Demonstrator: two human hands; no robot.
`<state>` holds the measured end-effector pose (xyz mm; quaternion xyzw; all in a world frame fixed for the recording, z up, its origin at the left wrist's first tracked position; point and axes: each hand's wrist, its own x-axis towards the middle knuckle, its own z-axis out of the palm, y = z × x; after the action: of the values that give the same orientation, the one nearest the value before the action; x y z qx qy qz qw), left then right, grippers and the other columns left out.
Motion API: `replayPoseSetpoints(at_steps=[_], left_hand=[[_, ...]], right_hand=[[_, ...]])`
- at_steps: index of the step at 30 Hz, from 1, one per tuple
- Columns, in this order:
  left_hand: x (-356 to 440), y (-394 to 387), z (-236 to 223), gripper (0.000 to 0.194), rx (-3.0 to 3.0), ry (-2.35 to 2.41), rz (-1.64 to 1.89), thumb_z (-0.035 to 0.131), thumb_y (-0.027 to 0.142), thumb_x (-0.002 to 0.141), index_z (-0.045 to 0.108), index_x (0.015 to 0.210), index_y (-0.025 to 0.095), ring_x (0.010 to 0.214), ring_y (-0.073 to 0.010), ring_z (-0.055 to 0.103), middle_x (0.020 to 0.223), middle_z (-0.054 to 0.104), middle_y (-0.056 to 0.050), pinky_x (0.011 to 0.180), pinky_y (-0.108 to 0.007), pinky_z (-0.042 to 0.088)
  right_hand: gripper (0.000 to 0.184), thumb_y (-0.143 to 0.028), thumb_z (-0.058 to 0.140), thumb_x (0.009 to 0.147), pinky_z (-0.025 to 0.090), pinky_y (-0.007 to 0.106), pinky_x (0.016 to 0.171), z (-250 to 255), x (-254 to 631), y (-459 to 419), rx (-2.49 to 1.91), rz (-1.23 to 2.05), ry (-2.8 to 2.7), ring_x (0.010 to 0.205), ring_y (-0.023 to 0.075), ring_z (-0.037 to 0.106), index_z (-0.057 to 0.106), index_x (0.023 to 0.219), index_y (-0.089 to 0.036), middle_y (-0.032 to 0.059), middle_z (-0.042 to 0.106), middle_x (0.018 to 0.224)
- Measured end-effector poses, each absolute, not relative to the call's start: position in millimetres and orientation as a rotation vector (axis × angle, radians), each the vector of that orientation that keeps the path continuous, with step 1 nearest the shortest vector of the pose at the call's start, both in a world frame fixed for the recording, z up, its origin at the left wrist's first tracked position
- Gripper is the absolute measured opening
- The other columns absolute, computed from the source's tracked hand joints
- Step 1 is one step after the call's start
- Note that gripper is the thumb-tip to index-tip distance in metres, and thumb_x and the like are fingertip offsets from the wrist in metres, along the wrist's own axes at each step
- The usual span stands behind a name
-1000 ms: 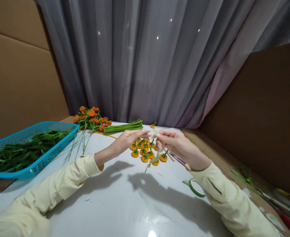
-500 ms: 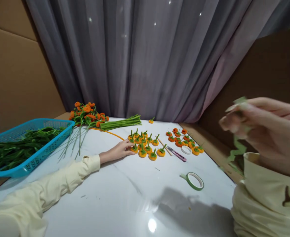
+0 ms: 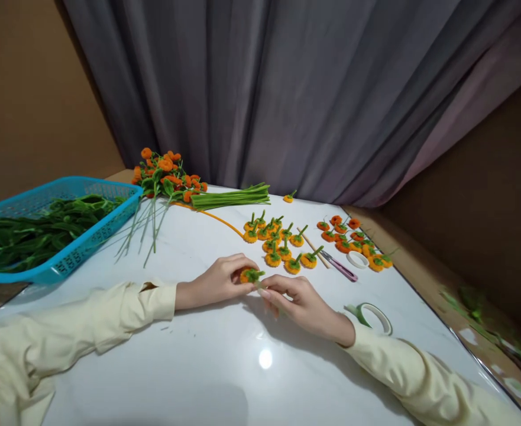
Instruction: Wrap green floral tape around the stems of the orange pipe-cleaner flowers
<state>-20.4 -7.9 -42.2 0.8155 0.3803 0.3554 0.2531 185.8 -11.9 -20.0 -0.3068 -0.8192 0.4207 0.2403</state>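
My left hand [image 3: 218, 281] rests on the white table [image 3: 207, 361] and pinches a small orange flower head [image 3: 248, 275] with a green centre. My right hand [image 3: 300, 303] lies just right of it, fingertips touching the flower's short green stem. Both arms wear pale yellow sleeves. Beyond my hands lies a cluster of several similar orange flower heads [image 3: 280, 242] with green stems. A roll of green tape [image 3: 374, 315] lies right of my right wrist.
A blue basket [image 3: 71, 257] of green leaves stands at the left. Finished orange flowers on stems [image 3: 165, 171] and a bundle of green stems [image 3: 231, 197] lie at the back. More flower heads [image 3: 353, 236], purple scissors [image 3: 339, 266] and a white ring [image 3: 356, 259] lie at the right.
My right hand came down from the raised position at the right to the table beside my left hand. My left hand drew one flower head out of the cluster toward me.
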Motion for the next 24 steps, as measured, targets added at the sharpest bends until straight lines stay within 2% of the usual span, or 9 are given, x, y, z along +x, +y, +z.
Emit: replayPoseSetpoints(at_steps=[4, 9, 12, 15, 21, 24], left_hand=[[-20.0, -5.0, -42.6, 0.023, 2.162, 1.081, 0.967, 0.062, 0.027, 0.08, 0.065, 0.099, 0.015, 0.071, -0.0132, 0.058, 0.089, 0.067, -0.004, 0.064, -0.022, 0.045], [-19.1, -7.9, -44.0, 0.027, 2.142, 1.028, 0.923, 0.059, 0.022, 0.079, 0.065, 0.104, 0.014, 0.068, -0.0121, 0.059, 0.091, 0.069, -0.005, 0.062, -0.021, 0.046], [-19.8, -10.5, -46.7, 0.036, 2.173, 0.959, 0.935, 0.056, 0.021, 0.08, 0.059, 0.114, 0.011, 0.064, -0.0109, 0.057, 0.091, 0.067, -0.007, 0.058, -0.02, 0.047], [-21.2, -12.6, -49.7, 0.038, 2.309, 0.884, 0.968, 0.053, 0.021, 0.085, 0.053, 0.122, 0.011, 0.064, -0.011, 0.058, 0.092, 0.067, -0.008, 0.062, -0.021, 0.049], [-24.5, -8.7, -51.5, 0.031, 2.512, 0.807, 1.013, 0.051, 0.028, 0.093, 0.055, 0.12, 0.014, 0.075, -0.014, 0.058, 0.087, 0.061, -0.007, 0.071, -0.025, 0.05], [-25.3, -4.6, -50.9, 0.028, 2.515, 0.783, 1.065, 0.051, 0.028, 0.093, 0.058, 0.117, 0.016, 0.097, -0.0188, 0.058, 0.105, 0.056, -0.012, 0.085, -0.032, 0.05]], right_hand=[[0.025, -0.035, 0.043, 0.095, 0.042, 0.022, 0.055, -28.8, 185.4, -15.3, -0.821, 0.974, -2.285, 0.053, 0.0113, 0.053, 0.06, 0.086, -0.019, 0.0006, 0.061, 0.063], [0.024, -0.034, 0.046, 0.094, 0.042, 0.022, 0.056, -34.7, 182.6, -14.5, -0.865, 0.988, -2.157, 0.054, 0.0114, 0.053, 0.058, 0.079, -0.019, -0.0013, 0.057, 0.059], [0.023, -0.033, 0.048, 0.093, 0.041, 0.021, 0.053, -37.5, 182.4, -12.3, -0.898, 1.027, -2.061, 0.051, 0.0103, 0.052, 0.059, 0.079, -0.018, -0.0019, 0.056, 0.058], [0.023, -0.035, 0.05, 0.092, 0.041, 0.02, 0.049, -40.4, 183.2, -9.9, -0.908, 1.098, -1.985, 0.048, 0.0097, 0.052, 0.058, 0.08, -0.017, -0.0018, 0.057, 0.057], [0.029, -0.038, 0.05, 0.092, 0.041, 0.02, 0.048, -42.0, 185.3, -7.0, -0.868, 1.128, -1.959, 0.047, 0.0089, 0.051, 0.058, 0.075, -0.016, -0.0014, 0.057, 0.055], [0.031, -0.038, 0.049, 0.092, 0.041, 0.02, 0.047, -42.1, 186.0, -5.8, -0.856, 1.12, -1.97, 0.047, 0.0085, 0.051, 0.058, 0.073, -0.016, -0.0015, 0.056, 0.054]])
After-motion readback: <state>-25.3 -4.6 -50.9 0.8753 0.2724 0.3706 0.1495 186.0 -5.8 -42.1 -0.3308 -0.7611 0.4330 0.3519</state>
